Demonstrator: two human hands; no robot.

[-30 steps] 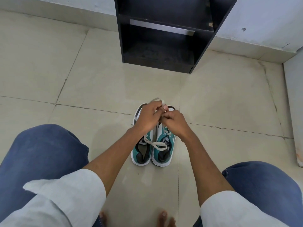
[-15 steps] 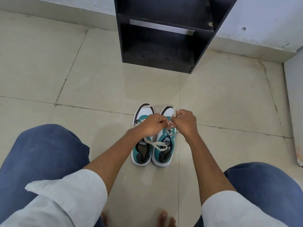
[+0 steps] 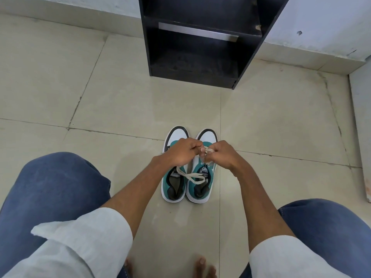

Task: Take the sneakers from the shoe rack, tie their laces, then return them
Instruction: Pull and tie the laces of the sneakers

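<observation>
Two teal and white sneakers stand side by side on the tiled floor, toes pointing away from me: the left sneaker (image 3: pixel 175 183) and the right sneaker (image 3: pixel 200 187). My left hand (image 3: pixel 180 152) and my right hand (image 3: pixel 222 155) meet over the right sneaker's lacing, both pinching its cream lace (image 3: pixel 208 150). A loose lace loop (image 3: pixel 192 176) lies across the two shoe openings. The black shoe rack (image 3: pixel 192 75) stands beyond the shoes, its lower shelf bare.
My knees in blue jeans (image 3: pixel 56 185) flank the shoes on both sides, and my bare toes (image 3: pixel 200 264) show at the bottom. A pale wall and skirting (image 3: pixel 301 53) run behind the rack. A wall corner (image 3: pixel 361 137) juts in at the right.
Both hands came down from a raised pull above the toes and closer to the shoes. They moved apart slightly, then drew back together over the right sneaker's lacing.
</observation>
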